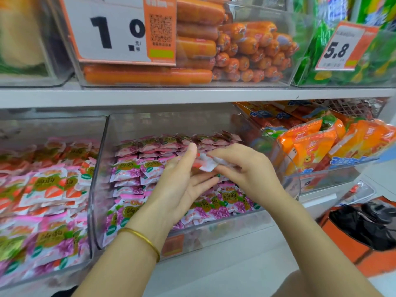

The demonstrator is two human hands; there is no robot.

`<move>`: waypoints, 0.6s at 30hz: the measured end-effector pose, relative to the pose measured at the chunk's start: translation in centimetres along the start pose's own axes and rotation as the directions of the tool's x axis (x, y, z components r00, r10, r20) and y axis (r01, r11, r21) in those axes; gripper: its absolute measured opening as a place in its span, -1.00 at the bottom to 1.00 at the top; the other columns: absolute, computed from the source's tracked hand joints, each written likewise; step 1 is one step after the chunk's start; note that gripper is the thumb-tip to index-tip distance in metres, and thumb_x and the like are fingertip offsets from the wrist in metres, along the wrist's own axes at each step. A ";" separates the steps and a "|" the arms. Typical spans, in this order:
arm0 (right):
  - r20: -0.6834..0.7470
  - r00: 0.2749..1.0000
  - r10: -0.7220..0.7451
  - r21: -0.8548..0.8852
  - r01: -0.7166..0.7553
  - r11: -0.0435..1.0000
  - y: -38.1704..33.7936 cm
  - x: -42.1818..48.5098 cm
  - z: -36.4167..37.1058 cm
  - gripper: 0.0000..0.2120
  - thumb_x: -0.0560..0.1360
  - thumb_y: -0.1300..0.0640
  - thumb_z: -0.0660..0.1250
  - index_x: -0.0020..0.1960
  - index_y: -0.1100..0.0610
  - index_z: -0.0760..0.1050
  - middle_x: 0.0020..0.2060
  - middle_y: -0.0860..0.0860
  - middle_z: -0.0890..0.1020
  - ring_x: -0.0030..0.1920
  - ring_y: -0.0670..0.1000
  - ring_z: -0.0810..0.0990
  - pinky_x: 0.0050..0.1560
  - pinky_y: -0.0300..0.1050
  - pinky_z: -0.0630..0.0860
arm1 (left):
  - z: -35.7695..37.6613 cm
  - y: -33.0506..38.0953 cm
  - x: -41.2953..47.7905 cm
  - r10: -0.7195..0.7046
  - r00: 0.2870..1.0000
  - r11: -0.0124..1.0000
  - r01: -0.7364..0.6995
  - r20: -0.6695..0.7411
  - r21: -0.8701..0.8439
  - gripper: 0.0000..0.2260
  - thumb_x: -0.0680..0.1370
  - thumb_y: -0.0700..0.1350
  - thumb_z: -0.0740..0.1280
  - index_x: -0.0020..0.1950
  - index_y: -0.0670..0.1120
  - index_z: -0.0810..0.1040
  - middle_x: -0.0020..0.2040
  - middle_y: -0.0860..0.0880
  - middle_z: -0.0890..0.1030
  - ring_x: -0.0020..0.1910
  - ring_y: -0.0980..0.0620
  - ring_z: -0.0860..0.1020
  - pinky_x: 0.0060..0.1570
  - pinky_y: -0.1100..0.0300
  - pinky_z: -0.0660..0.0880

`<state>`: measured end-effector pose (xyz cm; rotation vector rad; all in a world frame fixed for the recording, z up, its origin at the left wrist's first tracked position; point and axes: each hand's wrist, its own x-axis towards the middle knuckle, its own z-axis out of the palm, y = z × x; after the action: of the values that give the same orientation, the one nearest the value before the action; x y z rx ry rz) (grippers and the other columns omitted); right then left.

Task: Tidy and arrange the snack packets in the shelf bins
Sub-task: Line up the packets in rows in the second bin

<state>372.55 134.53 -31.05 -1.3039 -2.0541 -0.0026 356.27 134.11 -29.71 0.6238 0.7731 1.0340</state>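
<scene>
Both my hands reach into the clear middle bin (100, 168) on the lower shelf. It holds rows of small purple grape snack packets (128, 170). My right hand (246, 168) pinches a small red-and-white packet (206, 162) by its edge. My left hand (182, 183), with a gold bangle on the wrist, is palm up with fingers spread just under that packet, thumb touching its left side. The bin to the left (42, 189) holds pink and red strawberry packets mixed with some purple ones.
Orange snack bags (310, 144) fill a clear bin at the right. On the upper shelf stand bins of orange sausages (246, 50) and green packs (353, 67), with price tags (111, 28). An orange basket with a black bag (364, 224) sits on the floor at right.
</scene>
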 end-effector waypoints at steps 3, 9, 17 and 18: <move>0.054 0.994 -0.095 0.008 0.095 0.995 -0.5 0.1 0.0 -0.70 0.41 0.05 0.39 0.14 0.01 0.61 -0.06 -0.03 0.62 -0.03 0.03 0.58 -0.11 0.03 0.57 | -0.6 -0.2 0.9 0.025 0.992 1.000 -0.026 -0.120 -0.007 -0.62 0.56 -0.05 0.28 0.20 -0.32 0.35 0.07 -0.32 0.59 -0.04 -0.15 0.65 -0.19 0.02 0.62; -0.089 0.987 -0.134 0.044 0.138 0.989 -0.1 -0.3 -1.1 -0.73 0.40 0.26 0.35 0.07 0.13 0.65 0.03 0.02 0.66 0.07 0.04 0.59 0.11 -0.11 0.51 | -0.6 0.1 1.1 0.136 0.974 0.991 -0.130 -0.184 0.045 -0.60 0.52 -0.31 0.30 0.33 -0.26 0.28 -0.02 -0.26 0.57 -0.31 -0.05 0.63 -0.23 0.00 0.61; 0.196 0.975 0.105 -0.363 -0.027 0.931 1.3 -0.8 -2.1 -0.76 0.44 0.22 0.31 0.02 0.01 0.66 -0.06 0.01 0.67 -0.04 0.09 0.53 0.01 0.07 0.53 | -1.9 2.0 0.1 0.320 0.935 0.935 -0.286 -0.152 0.208 -0.88 0.53 -0.30 0.28 0.04 -0.17 0.44 -0.18 -0.13 0.61 -0.30 -0.04 0.62 -0.07 -0.07 0.59; 0.346 0.919 0.189 -0.362 -0.055 0.931 1.1 -1.1 -1.9 -0.73 0.45 0.17 0.33 0.11 -0.05 0.62 0.03 -0.02 0.64 0.04 0.06 0.51 0.10 0.04 0.49 | -2.1 2.1 0.1 0.310 0.940 0.936 -0.275 -0.143 0.221 -0.84 0.53 -0.30 0.28 0.11 -0.19 0.45 -0.12 -0.15 0.62 -0.28 -0.04 0.63 -0.10 -0.05 0.60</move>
<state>374.78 133.56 -30.59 -1.7654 -2.3642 -0.0644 353.52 135.19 -29.37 0.8456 0.9654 1.3100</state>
